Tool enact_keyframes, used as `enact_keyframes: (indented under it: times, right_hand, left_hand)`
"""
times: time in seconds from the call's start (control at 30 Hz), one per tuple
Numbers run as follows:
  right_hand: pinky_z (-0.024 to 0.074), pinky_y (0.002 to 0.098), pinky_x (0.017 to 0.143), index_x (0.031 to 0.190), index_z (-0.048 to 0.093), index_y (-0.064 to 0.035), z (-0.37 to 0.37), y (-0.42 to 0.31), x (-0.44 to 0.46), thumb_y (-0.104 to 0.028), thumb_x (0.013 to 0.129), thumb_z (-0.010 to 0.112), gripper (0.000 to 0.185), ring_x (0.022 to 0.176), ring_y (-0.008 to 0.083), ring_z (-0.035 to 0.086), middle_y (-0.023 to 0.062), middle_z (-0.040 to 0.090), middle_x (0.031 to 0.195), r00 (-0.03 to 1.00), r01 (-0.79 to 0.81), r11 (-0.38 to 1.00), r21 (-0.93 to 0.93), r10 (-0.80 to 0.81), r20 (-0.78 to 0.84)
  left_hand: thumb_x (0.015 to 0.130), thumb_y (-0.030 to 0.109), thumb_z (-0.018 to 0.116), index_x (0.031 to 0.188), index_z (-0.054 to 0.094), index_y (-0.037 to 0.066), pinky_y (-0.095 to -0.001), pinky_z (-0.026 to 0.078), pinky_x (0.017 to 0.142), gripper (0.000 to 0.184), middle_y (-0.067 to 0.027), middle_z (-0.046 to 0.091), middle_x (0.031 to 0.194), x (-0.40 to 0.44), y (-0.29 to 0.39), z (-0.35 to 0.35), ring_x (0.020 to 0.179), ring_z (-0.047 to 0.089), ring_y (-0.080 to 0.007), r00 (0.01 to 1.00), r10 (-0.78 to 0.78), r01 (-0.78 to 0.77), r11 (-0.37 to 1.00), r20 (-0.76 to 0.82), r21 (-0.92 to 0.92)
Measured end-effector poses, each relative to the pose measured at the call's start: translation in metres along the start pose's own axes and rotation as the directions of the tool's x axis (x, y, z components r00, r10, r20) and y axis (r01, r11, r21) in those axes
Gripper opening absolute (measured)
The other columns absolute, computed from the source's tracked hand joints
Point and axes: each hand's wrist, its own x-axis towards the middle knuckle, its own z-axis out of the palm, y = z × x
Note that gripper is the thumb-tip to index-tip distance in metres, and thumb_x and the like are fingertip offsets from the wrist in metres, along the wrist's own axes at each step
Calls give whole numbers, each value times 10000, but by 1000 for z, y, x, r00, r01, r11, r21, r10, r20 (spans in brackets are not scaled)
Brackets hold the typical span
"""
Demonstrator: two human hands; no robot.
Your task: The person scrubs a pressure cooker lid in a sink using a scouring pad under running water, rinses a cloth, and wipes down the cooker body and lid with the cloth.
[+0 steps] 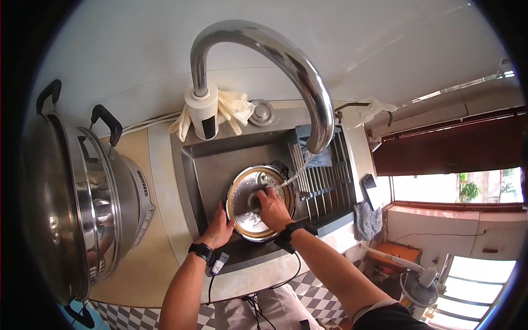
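Note:
A round, shiny metal lid (242,217) with a yellowish ring inside its rim sits in the steel sink (212,159), its hollow side up. My left hand (218,230) grips the lid's near left rim. Inside the lid, my right hand (271,210) has its fingers curled down around a small grey thing (254,201), mostly hidden, perhaps a scrubber. Water runs from the curved faucet (318,137) into the lid beside my right fingers. Wet highlights show on the metal.
A slatted drain rack (325,187) with a bluish cloth spans the sink's right side. Cream gloves (234,107) hang by the faucet base. A large steel pot (82,203) stands left. A grey cloth (367,221) and a phone-like object (371,191) lie at the counter's right edge.

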Motion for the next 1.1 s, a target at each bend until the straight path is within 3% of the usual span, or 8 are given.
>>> enact_keyframes:
  times: [0.07, 0.13, 0.2, 0.43, 0.6, 0.73, 0.87, 1.1]
  right_hand:
    - [541, 545, 953, 1280, 674, -141, -18, -9, -7, -40, 905, 568, 402, 1084, 506, 640, 285, 599, 1235, 950, 33, 995, 99, -62, 305]
    - [529, 519, 998, 1252, 698, -119, -18, -4, -5, -37, 895, 579, 385, 1146, 493, 622, 286, 601, 1287, 997, 11, 1000, -5, -11, 71]
    - [497, 501, 1078, 1357, 630, -60, -34, -7, 7, 34, 856, 576, 512, 1225, 488, 584, 320, 565, 1379, 979, 4, 994, -111, -27, -204]
    - [550, 537, 984, 1454, 525, -28, -27, 19, -17, 14, 859, 577, 599, 1071, 525, 649, 340, 605, 1310, 969, -123, 974, -190, 159, 188]
    - [559, 515, 945, 1321, 631, 16, -28, 17, 16, -21, 841, 641, 482, 1035, 477, 670, 320, 667, 1130, 976, 29, 997, -68, -43, -213]
    - [560, 494, 966, 1306, 639, 19, -27, 9, -3, -146, 803, 737, 538, 1060, 455, 697, 306, 715, 1128, 889, -375, 916, -141, 398, 227]
    - [546, 495, 993, 1288, 631, 48, -7, 14, -18, -195, 814, 744, 545, 1099, 448, 696, 284, 730, 1151, 898, -385, 906, 174, 412, -156]
    - [540, 517, 941, 1172, 679, -73, 10, -35, 2, -148, 858, 720, 326, 1085, 462, 654, 228, 660, 1142, 975, 133, 920, 368, -189, 121]
  left_hand:
    - [1039, 88, 596, 1613, 141, -36, -447, 445, 1139, 743, -281, 441, 1517, 3, -2, -2, 1384, 497, -401, 1000, 14, -15, 999, 23, 37]
    - [1083, 75, 540, 1629, 197, 156, -491, 612, 980, 650, -150, 418, 1540, 4, -10, 0, 1330, 547, -315, 999, 35, -37, 995, 23, 88]
    - [1072, 60, 549, 1625, 191, 127, -473, 627, 953, 662, -168, 437, 1520, 4, -11, 1, 1308, 568, -318, 1000, 24, -22, 991, -11, 133]
    - [1016, 153, 616, 1591, 57, -172, -441, 374, 1219, 866, -400, 383, 1540, 1, 2, 0, 1439, 436, -477, 999, -47, 45, 997, 21, 66]
    - [1012, 157, 619, 1592, 65, -173, -442, 396, 1202, 867, -402, 402, 1520, -6, 18, -2, 1420, 456, -482, 995, -101, 99, 987, 6, 130]
    - [1011, 162, 623, 1590, 70, -175, -440, 404, 1194, 869, -399, 416, 1503, -2, 22, -6, 1405, 468, -484, 998, -52, 50, 995, 21, 90]
    - [1006, 147, 633, 1593, 52, -168, -446, 401, 1195, 884, -399, 397, 1522, -10, 34, -4, 1413, 461, -483, 999, -24, 30, 957, -23, 287]
    - [1011, 108, 629, 1628, 119, -83, -417, 339, 1235, 823, -308, 388, 1591, -7, 22, -5, 1464, 444, -411, 1000, 23, -19, 980, -18, 199]
